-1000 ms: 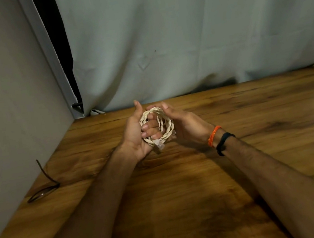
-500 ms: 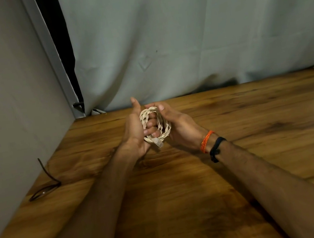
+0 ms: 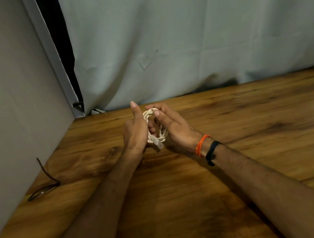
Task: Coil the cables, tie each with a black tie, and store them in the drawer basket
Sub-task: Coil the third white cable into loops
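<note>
Left hand [image 3: 134,131] and right hand [image 3: 173,125], fingers curled, both gripped the coiled cream braided cable [image 3: 156,126] between them; black tie [image 3: 43,184] lay well left.

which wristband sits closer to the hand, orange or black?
The orange band. It circles the right wrist next to the right hand; the black band sits beside it, further up the forearm toward the elbow.

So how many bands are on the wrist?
2, both on the right wrist: an orange band nearer the hand, and a black band just behind it. The left wrist shows none.
</note>
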